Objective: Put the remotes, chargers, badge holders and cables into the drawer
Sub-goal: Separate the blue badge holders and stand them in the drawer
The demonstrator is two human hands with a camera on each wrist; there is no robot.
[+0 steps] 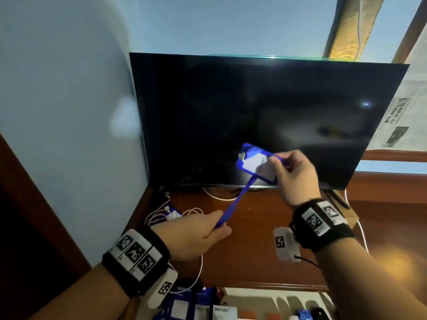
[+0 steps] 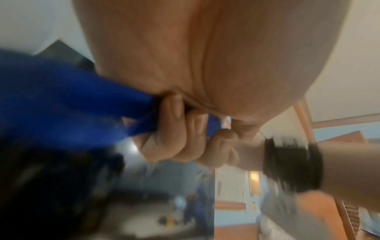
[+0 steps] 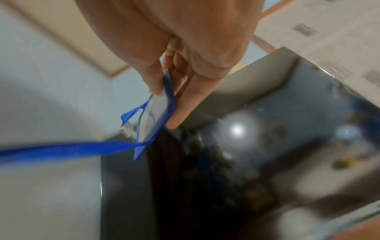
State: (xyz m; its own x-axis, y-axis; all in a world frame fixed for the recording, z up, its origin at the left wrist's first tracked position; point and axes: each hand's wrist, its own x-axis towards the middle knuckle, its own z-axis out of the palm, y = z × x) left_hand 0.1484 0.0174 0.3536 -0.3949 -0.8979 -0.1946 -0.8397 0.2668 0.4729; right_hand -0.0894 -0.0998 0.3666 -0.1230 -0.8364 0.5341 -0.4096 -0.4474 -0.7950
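Blue lanyard [image 1: 233, 205] runs taut between 2 hands, left hand [image 1: 196, 236] gripping its end, right hand [image 1: 293, 174] pinching the badge holder [image 1: 254, 163], likely to fold it for the drawer [image 1: 265, 303].

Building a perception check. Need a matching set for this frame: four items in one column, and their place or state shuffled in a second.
Items:
1. blue badge holder
2. blue lanyard strap
3. white cables
4. television

Place or state:
A. lying in a tangle on the wooden top, at the left
B. gripped by the left hand, stretched taut
C. pinched by the right hand, held up in the air
D. standing at the back, screen dark

Pairs: 1-C, 2-B, 3-A, 4-D
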